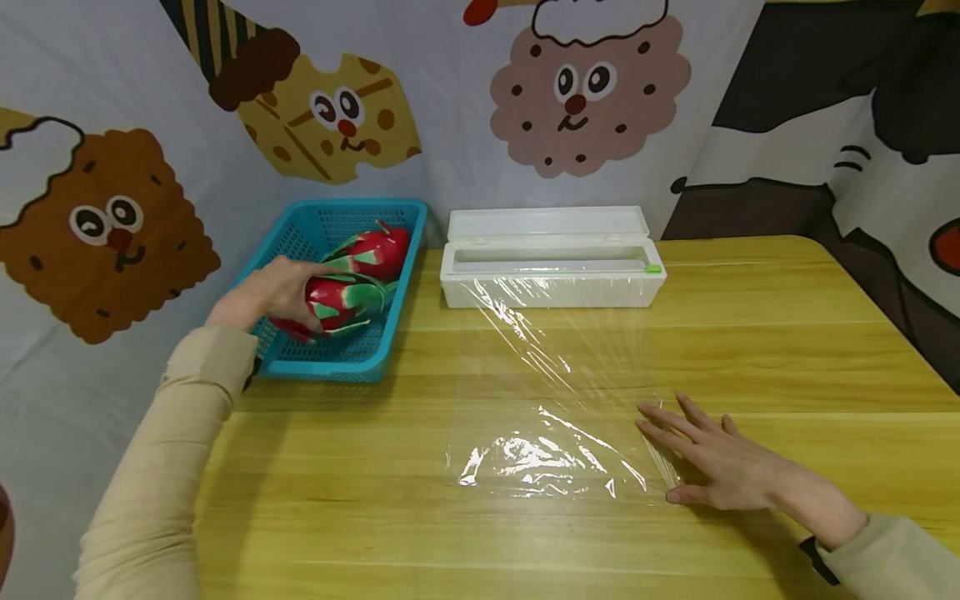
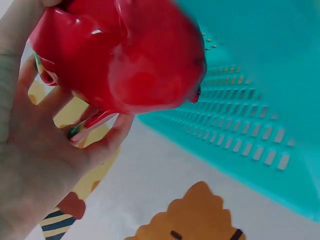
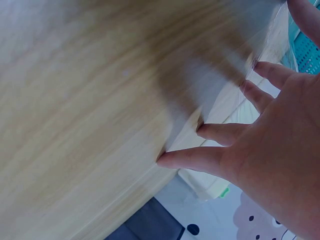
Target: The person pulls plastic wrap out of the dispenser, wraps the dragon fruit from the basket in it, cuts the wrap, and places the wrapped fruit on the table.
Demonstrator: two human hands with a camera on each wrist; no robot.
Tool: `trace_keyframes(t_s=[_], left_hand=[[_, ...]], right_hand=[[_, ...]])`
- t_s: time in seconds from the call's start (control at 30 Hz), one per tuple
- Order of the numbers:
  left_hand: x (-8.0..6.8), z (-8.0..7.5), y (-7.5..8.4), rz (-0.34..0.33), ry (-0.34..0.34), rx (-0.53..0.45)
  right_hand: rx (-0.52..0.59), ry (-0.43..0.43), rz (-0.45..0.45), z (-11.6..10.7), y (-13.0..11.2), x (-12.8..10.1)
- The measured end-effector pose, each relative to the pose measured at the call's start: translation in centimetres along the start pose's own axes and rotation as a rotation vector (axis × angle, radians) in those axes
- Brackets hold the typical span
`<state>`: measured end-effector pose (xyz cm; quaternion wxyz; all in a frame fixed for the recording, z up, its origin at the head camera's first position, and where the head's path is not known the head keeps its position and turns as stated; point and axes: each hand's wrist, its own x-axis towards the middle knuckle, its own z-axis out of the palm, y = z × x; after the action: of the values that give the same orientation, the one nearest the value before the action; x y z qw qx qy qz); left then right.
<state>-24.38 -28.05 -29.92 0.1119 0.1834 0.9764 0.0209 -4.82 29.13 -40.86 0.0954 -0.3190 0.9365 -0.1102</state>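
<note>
My left hand (image 1: 281,287) was curled round the nearer dragon fruit (image 1: 337,302), thumb on the side closest to me, inside the blue plastic basket (image 1: 322,368) at the left of the desk (image 1: 555,550). That fruit's long axis ran roughly left to right as I looked down, its red end under my palm and its green scale tips pointing right. The left wrist view showed its glossy red skin close up, with the perforated basket wall beyond it. The farther dragon fruit (image 1: 386,254) lay just behind, with red skin towards the basket's right side and green scales reaching back to the left. My right hand (image 1: 731,467) gripped nothing: its fingers were spread, the tips touching down at the right edge of the clear plastic film (image 1: 555,367), near its front corner. The film stretched from the white dispenser box (image 1: 555,243) towards me, its pulled length running far to near and its front edge lying across the desk, with bright glints and slanting creases. The box stood behind the film with its long axis left to right, its lid (image 1: 547,222) tipped back and a green slider (image 1: 653,269) at its right end. Beige sleeves (image 1: 161,433) covered my forearms. Behind the desk hung a pale cloth (image 1: 450,83) printed with a cheese wedge (image 1: 330,121), a pink biscuit (image 1: 588,104) and a brown one.
</note>
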Motion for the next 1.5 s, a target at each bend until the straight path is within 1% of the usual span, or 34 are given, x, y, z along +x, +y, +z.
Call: trace_keyframes(t_s=[0.3, 0.53, 0.73, 0.8, 0.9, 1.03, 1.27, 1.5], left_hand=[[-0.9, -1.9, 1.0, -0.009, 0.033, -0.007], [-1.9, -3.4, 1.7, 0.034, 0.099, -0.039], [-2.5, -4.2, 2.7, 0.06, 0.145, -0.047], [-2.7, -4.5, 3.3, 0.075, 0.165, -0.036], [-2.9, -4.7, 4.8, 0.09, 0.179, -0.013], [-2.7, -4.8, 6.8, 0.114, 0.195, 0.015], [-1.8, -4.3, 9.8, 0.199, 0.252, 0.027], [-0.8, -4.2, 13.0, 0.277, 0.26, 0.049]], right_hand=[[0.007, -0.004, -0.005, 0.1, -0.1, 0.1], [0.012, -0.007, -0.007, 0.1, -0.1, 0.1], [0.004, -0.009, -0.006, 0.1, -0.1, 0.1], [0.003, -0.009, -0.006, 0.1, -0.1, 0.1], [0.008, -0.008, -0.007, 0.1, 0.0, 0.1], [0.009, -0.01, -0.007, 0.1, 0.1, 0.1], [0.007, -0.013, -0.005, 0.0, 0.1, 0.1], [0.009, -0.014, -0.002, 0.0, 0.1, 0.1]])
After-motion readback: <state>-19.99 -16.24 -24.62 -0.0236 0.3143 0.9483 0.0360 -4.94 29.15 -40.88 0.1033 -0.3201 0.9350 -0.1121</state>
